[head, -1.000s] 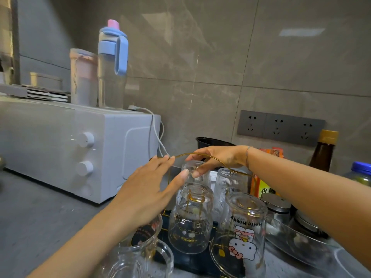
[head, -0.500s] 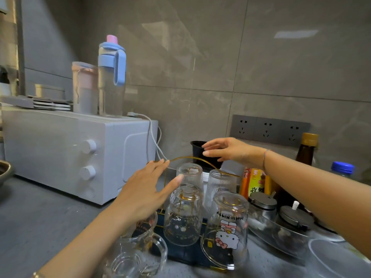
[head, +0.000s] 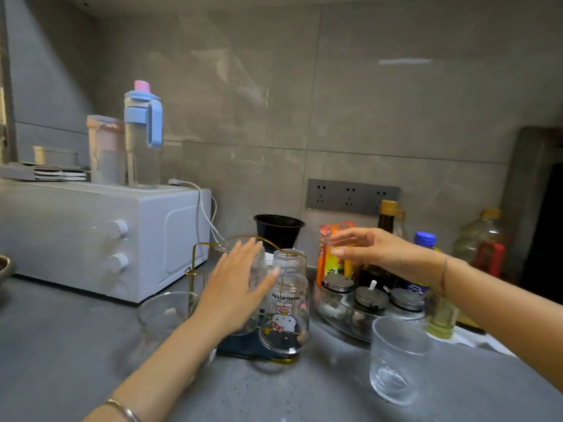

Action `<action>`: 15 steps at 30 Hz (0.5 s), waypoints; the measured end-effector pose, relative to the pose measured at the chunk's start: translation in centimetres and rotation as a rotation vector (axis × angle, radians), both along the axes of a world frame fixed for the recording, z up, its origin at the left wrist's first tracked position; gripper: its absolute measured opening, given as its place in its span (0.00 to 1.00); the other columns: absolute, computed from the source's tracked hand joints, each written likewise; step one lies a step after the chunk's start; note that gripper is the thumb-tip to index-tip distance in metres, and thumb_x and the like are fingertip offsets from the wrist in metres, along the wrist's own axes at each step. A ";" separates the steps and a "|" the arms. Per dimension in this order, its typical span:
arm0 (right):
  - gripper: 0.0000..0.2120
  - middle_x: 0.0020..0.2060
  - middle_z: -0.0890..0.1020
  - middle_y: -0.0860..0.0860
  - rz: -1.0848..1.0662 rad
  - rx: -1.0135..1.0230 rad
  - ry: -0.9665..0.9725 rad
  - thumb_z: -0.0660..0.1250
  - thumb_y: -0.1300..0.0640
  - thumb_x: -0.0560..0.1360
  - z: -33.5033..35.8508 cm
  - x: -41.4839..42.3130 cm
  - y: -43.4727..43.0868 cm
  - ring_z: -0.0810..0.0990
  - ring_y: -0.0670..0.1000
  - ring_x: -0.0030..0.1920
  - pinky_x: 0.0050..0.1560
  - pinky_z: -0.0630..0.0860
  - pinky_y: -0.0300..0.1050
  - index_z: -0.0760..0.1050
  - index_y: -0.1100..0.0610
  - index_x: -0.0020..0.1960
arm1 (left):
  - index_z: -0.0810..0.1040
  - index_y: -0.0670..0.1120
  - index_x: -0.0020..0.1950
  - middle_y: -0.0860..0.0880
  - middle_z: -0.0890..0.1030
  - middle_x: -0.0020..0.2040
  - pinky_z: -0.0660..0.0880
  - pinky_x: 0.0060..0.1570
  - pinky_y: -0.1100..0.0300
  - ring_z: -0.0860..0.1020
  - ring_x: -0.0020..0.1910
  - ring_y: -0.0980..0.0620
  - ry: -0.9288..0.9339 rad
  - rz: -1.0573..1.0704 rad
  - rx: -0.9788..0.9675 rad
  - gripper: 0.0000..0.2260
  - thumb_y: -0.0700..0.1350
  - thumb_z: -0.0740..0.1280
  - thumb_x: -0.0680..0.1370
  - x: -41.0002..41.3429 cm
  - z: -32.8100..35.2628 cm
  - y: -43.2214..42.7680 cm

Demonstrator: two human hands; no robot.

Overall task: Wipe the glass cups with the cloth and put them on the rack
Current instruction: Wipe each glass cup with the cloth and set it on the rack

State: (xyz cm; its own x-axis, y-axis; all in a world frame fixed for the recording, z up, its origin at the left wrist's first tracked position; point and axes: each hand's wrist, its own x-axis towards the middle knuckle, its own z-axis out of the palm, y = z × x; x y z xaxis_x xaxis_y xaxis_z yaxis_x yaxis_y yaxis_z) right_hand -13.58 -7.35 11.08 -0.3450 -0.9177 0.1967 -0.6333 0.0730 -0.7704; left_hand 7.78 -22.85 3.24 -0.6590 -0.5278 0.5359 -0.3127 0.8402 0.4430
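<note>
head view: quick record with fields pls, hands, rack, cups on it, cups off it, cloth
left hand: open, fingers straight, in front of the cups on the rack; contact unclear
right hand: open, holds nothing, in front of the orange packet
rack: gold wire, dark base, on the counter by the white oven
on rack: cartoon cup and ribbed cup, both upside down
off rack: tumbler upright at right; mug at left
cloth: not in view

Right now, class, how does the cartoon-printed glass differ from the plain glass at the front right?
The cartoon-printed glass stands upside down on the rack; the plain glass stands upright on the countertop. The cartoon-printed glass bears a cat picture and lettering; the plain glass has no print. Both are clear glass.
</note>
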 end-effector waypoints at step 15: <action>0.13 0.46 0.85 0.49 -0.127 0.065 -0.260 0.73 0.56 0.69 -11.7 2.9 16.5 0.80 0.44 0.44 0.43 0.74 0.36 0.80 0.58 0.52 | 0.54 0.50 0.78 0.52 0.61 0.77 0.59 0.69 0.63 0.62 0.75 0.52 -0.122 -0.323 0.419 0.42 0.61 0.72 0.71 -8.8 -7.7 13.9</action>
